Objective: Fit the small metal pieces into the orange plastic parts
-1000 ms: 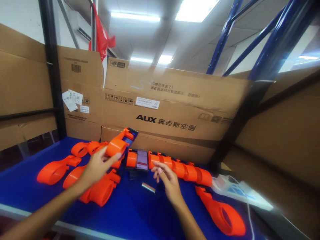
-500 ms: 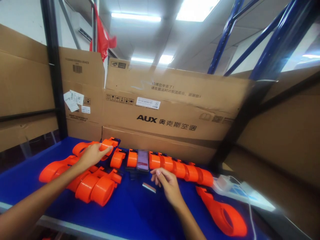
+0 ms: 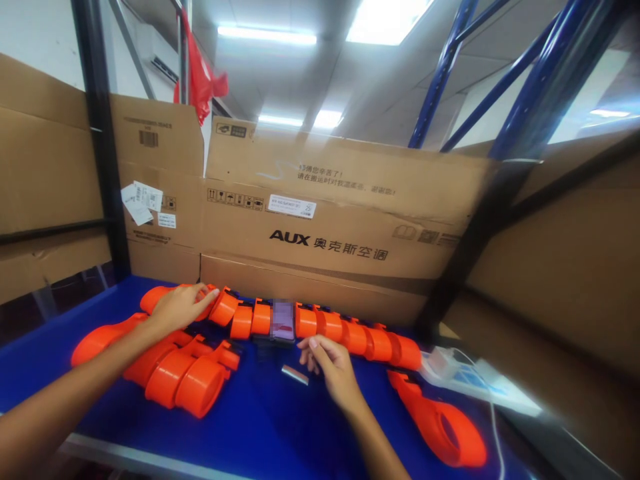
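Blue tabletop (image 3: 300,430), phone (image 3: 283,325) between orange rolls (image 3: 306,323)

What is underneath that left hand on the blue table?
Around the left hand, one orange loop peeks out on its left and an orange band sits to its right. What lies directly beneath the palm is covered.

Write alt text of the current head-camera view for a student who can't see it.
A bare left hand is among orange, plastic-looking rings on a blue tabletop; the loosely curled right hand is beside a small silver bar. Behind stands a brown cardboard panel printed "AUX".
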### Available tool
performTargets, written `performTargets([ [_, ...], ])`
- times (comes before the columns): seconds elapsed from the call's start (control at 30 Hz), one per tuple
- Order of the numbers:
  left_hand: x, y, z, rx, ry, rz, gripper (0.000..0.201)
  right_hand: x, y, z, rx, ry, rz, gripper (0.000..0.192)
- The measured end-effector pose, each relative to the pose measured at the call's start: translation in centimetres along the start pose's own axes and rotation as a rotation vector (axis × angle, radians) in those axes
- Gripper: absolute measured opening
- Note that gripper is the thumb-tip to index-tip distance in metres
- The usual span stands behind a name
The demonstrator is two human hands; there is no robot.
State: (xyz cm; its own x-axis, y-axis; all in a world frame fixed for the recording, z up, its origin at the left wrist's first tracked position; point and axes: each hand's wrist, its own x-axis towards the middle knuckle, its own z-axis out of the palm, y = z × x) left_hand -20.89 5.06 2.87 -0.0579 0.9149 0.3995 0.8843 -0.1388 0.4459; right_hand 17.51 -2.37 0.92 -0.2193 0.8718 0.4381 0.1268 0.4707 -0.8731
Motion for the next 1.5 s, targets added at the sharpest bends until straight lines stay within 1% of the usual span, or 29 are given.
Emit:
performTargets([
  [0.07, 0.8, -0.9, -0.2, 0.097, -0.018, 0.085, 0.046, 0.0, 0.0, 0.0, 0.006, 0.004, 0.001, 0.043],
  [0.17, 1.8, -2.0, 0.3, 0.21, -0.075, 0.164, 0.05, 0.1, 0.1, 0.0, 0.013, 0.005, 0.013, 0.043],
  [0.23, 2.3, -2.4, 0.8, 0.232, -0.115, 0.157, 0.05, 0.1, 0.1, 0.0, 0.013, 0.004, 0.02, 0.042],
  [0.33, 2.9, -2.6, 1.3, 0.205, -0.139, 0.108, 0.048, 0.0, 0.0, 0.1, 0.009, 0.007, 0.024, 0.041],
  [0.4, 3.1, -2.5, 1.2, 0.19, -0.141, 0.096, 0.048, 0.0, -0.1, 0.1, 0.011, 0.01, 0.025, 0.041],
  [0.5, 3.1, -2.4, 0.4, 0.189, -0.132, 0.08, 0.046, 0.0, 0.0, 0.1, 0.015, 0.012, 0.025, 0.041],
  [0.63, 2.9, -1.9, -0.9, 0.187, -0.081, 0.058, 0.04, 0.0, 0.2, 0.0, 0.018, 0.004, 0.029, 0.041],
  [0.73, 2.7, -1.1, -1.8, 0.175, 0.002, 0.072, 0.038, 0.3, 0.3, 0.0, 0.02, 0.0, 0.03, 0.041],
  [0.83, 2.7, -0.2, -2.7, 0.162, 0.078, 0.072, 0.04, 0.5, 0.4, -0.1, 0.015, 0.002, 0.034, 0.042],
  [1.03, 2.7, 1.6, -4.1, 0.136, 0.144, 0.095, 0.038, 0.3, 0.3, 0.0, 0.009, 0.011, 0.036, 0.044],
  [1.13, 2.0, 3.5, -4.8, 0.077, 0.196, 0.119, 0.038, 0.1, 0.4, 0.0, 0.015, 0.022, 0.035, 0.043],
  [1.23, 0.0, 7.1, -4.9, -0.057, 0.285, 0.226, 0.033, 0.1, 0.6, 0.1, 0.043, 0.023, 0.041, 0.041],
  [1.27, -0.9, 8.6, -4.7, -0.11, 0.282, 0.278, 0.031, 0.2, 0.6, 0.1, 0.066, 0.023, 0.047, 0.041],
  [1.3, -2.0, 10.1, -4.3, -0.16, 0.267, 0.328, 0.028, 0.2, 0.7, 0.1, 0.097, 0.024, 0.056, 0.042],
  [1.37, -4.4, 13.1, -2.9, -0.262, 0.249, 0.403, 0.024, 0.3, 0.8, 0.2, 0.174, 0.03, 0.079, 0.052],
  [1.43, -6.7, 15.6, -0.8, -0.35, 0.203, 0.459, 0.025, 0.5, 1.0, 0.2, 0.25, 0.042, 0.105, 0.063],
  [1.5, -8.7, 17.5, 1.4, -0.431, 0.139, 0.518, 0.024, 0.6, 1.3, 0.1, 0.31, 0.072, 0.133, 0.066],
])
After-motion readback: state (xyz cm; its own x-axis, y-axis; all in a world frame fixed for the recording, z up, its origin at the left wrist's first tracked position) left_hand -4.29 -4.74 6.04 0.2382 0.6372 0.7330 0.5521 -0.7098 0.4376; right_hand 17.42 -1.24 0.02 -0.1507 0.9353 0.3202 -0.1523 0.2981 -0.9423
